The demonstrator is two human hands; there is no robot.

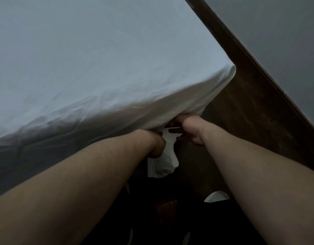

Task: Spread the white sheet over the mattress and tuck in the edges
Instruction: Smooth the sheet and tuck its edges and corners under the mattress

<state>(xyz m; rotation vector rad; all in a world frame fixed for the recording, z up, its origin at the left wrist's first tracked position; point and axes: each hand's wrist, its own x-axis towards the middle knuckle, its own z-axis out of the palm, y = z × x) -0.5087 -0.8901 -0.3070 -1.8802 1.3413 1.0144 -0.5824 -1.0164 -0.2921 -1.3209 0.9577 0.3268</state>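
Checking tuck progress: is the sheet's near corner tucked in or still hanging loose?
Still loose. A flap of the white sheet hangs below the mattress edge between the left hand and right hand.

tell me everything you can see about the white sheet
The white sheet looks like thin woven cloth. It lies spread over the top of the mattress, mostly smooth, with light creases near the front edge, and wraps down over the near side and the corner. Near that corner a loose flap hangs down untucked below the mattress edge. The left hand has a grip on this hanging part, and the right hand pinches the cloth right under the mattress edge. Its far parts run out of view.
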